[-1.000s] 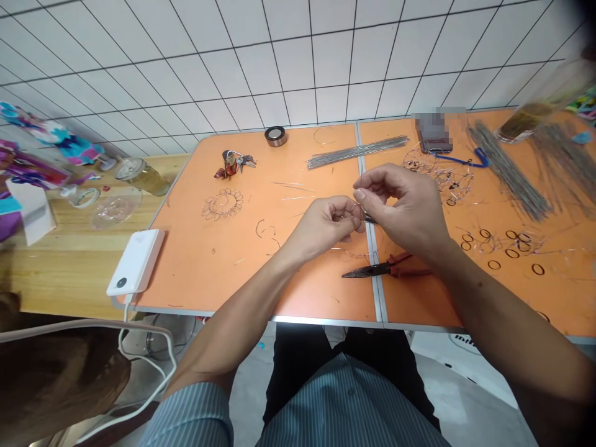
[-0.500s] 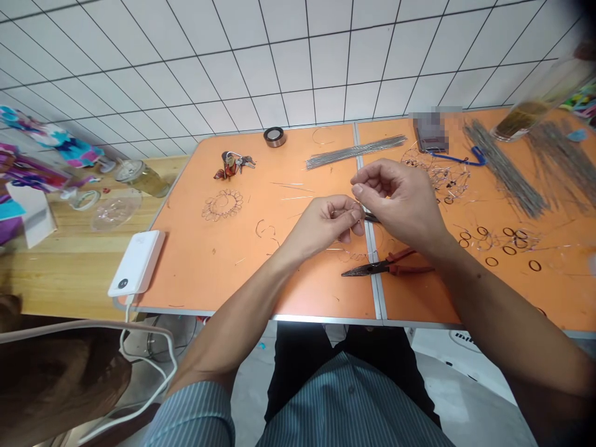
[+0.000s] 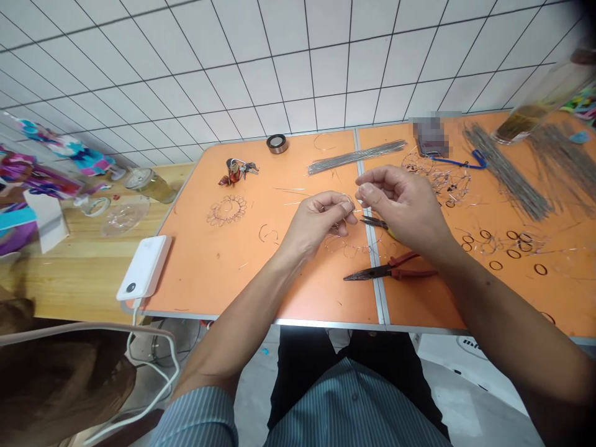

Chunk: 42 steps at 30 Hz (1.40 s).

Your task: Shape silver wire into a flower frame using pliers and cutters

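Note:
My left hand (image 3: 321,223) is closed in a pinch on a thin wire (image 3: 347,200), whose curved end shows at the fingertips. Just to its right, my right hand (image 3: 403,202) has thumb and forefinger pressed together; whatever is between them is too fine to make out. Small pliers (image 3: 374,221) lie partly hidden beneath the right hand. Closer to the front edge rest red-handled long-nose pliers (image 3: 372,272). A looped wire piece (image 3: 349,247) lies below my left hand. Further left is a flower-shaped wire ring (image 3: 226,211).
Behind the hands lie a bundle of straight wires (image 3: 356,156), a tape roll (image 3: 277,144) and keys (image 3: 239,171). Dark rings (image 3: 513,254) and tangled wire (image 3: 442,177) spread over the right side. A white power bank (image 3: 145,267) sits at the left edge.
My hands have drawn slightly apart, the left moving a little left. More of the small pliers shows between them. The whole view has shifted slightly.

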### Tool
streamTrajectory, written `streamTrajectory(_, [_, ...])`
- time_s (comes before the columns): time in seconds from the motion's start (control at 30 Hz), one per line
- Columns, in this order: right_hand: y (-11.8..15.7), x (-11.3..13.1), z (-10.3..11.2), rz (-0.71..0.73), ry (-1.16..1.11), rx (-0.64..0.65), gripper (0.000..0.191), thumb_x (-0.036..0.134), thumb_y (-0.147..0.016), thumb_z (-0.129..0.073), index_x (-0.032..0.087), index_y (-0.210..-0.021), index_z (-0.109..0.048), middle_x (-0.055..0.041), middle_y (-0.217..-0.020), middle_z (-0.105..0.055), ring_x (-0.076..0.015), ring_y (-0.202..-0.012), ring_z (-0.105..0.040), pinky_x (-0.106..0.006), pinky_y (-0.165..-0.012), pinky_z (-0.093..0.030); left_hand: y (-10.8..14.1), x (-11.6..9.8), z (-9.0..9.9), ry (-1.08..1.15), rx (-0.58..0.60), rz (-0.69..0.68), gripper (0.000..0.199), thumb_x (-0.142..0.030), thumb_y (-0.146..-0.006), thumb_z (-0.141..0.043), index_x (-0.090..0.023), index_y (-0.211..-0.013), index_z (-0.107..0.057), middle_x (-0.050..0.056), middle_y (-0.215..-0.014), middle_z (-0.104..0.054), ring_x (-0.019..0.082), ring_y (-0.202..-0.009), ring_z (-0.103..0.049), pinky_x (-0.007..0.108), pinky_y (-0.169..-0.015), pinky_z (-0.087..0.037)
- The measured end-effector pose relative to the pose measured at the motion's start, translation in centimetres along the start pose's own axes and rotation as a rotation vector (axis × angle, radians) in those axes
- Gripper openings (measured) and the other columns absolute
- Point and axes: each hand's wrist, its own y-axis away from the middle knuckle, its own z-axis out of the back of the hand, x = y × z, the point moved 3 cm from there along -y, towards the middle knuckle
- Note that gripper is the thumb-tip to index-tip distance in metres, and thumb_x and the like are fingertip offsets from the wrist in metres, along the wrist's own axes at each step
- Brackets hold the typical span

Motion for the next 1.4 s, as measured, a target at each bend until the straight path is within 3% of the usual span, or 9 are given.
streamTrajectory(0.2, [0.7, -0.5, -0.9, -0.108, 0.015, 0.1, 0.014, 0.034, -0.091, -0.085, 0.024, -0.099, -0.081, -0.006, -0.096, -0.084, -0.0242, -0.088, -0.077, -0.04, -0.08, -0.061, -0.3, -0.1, 0.4, 0.082, -0.129, -0.034, 0.03, -0.041, -0.078, -0.096, -0.02, -0.086, -0.076, -0.003, -0.086, -0.073, 0.006, -0.057, -0.065, 0.021, -0.06, -0.056])
streamTrajectory(0.47, [0.9, -1.6, -2.1, -0.105, -0.04, 0.035, 0.015, 0.037, -0.089, -0.081, 0.022, -0.091, -0.079, -0.0035, -0.087, -0.079, -0.0198, -0.079, -0.07, -0.036, -0.073, -0.051, -0.2, 0.3, 0.1, 0.069, -0.206, -0.059, 0.026, -0.04, -0.081, -0.093, -0.021, -0.086, -0.075, -0.005, -0.079, -0.067, 0.007, -0.057, -0.065, 0.021, -0.061, -0.056])
streamTrajectory(0.97, [0.6, -1.0, -2.1, -0.202, -0.14, 0.056, 0.015, 0.035, -0.08, -0.082, 0.021, -0.082, -0.077, -0.0028, -0.082, -0.075, -0.0167, -0.073, -0.06, -0.032, -0.068, -0.048, -0.4, 0.9, 0.0, 0.028, -0.232, -0.061, 0.024, -0.039, -0.079, -0.09, -0.021, -0.083, -0.075, -0.003, -0.08, -0.07, 0.009, -0.062, -0.064, 0.023, -0.064, -0.055])
streamTrajectory(1.17, [0.6, -0.9, -2.1, -0.214, -0.1, 0.099, 0.014, 0.034, -0.078, -0.078, 0.021, -0.08, -0.076, -0.002, -0.08, -0.072, -0.0164, -0.071, -0.056, -0.032, -0.064, -0.042, -0.5, 0.6, 0.8, -0.025, -0.228, -0.118, 0.018, -0.035, -0.082, -0.088, -0.021, -0.08, -0.077, -0.001, -0.082, -0.074, 0.01, -0.072, -0.066, 0.024, -0.074, -0.058])
streamTrajectory(1.4, [0.5, -1.1, -1.6, -0.219, -0.037, 0.172, 0.012, 0.033, -0.078, -0.077, 0.021, -0.078, -0.077, -0.0009, -0.075, -0.068, -0.0165, -0.07, -0.054, -0.032, -0.063, -0.039, -0.7, 0.1, 1.4, -0.06, -0.163, -0.192, 0.026, -0.043, -0.086, -0.092, -0.02, -0.084, -0.079, 0.001, -0.08, -0.078, 0.012, -0.072, -0.068, 0.026, -0.076, -0.059])
